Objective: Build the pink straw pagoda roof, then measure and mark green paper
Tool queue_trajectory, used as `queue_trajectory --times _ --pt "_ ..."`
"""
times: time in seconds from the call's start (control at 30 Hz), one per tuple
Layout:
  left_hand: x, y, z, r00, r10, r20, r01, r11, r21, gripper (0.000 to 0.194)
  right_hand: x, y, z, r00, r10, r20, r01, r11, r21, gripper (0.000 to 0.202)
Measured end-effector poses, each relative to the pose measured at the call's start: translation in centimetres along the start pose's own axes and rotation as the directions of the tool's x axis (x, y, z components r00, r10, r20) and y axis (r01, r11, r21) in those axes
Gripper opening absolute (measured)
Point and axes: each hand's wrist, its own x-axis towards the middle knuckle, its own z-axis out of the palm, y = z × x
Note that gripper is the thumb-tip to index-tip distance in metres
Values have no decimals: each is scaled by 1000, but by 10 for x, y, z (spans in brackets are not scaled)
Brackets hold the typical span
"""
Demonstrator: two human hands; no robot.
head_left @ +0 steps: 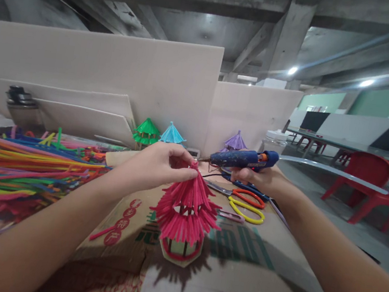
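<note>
Behind our work stands a tall, pale, flat board (100, 68); before it we have a brown cardboard sheet (231, 288) printed in red and green, with a heap of long, thin, many-coloured strips (30, 170) at its left; centred on the cardboard stands a crimson, two-tiered model pavilion (184, 213) with a pale, many-sided base; beyond it are a green model roof (148, 126), a light-blue model roof (172, 134) and a purple model roof (236, 140); our left hand (157, 162) narrows thumb and forefinger on the crimson peak; our right hand (259, 177) wraps its fingers around a blue glue gun (243, 159), nozzle just beside that peak; scissors with orange and yellow handles (246, 211) lie near.
</note>
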Motion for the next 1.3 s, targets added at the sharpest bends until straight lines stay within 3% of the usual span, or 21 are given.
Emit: queue_trajectory --times 0.2,0.37,0.67,0.87,1.1,1.3 --pt "6 -7 -4 996 -26 89 41 984 -176 21 0 0 -1 1000 1 12 -1 1000 -5 50" --pt "7 -9 -3 990 -36 137 66 973 -220 22 -2 0 1 999 31 8 -31 1000 -3 52" --pt "7 -10 1 996 -70 62 80 978 -193 32 1 2 -3 992 -89 89 79 990 114 49" --pt "7 -10 -1 997 -51 62 61 982 -176 32 2 -3 -3 985 -76 156 76 997 5 45" --pt "5 -9 2 997 -46 64 58 979 -193 34 2 -5 -2 987 -56 152 61 998 -25 47" --pt "3 -8 7 1000 -24 -13 22 990 -137 38 0 -6 -3 990 -51 131 55 998 -30 48"
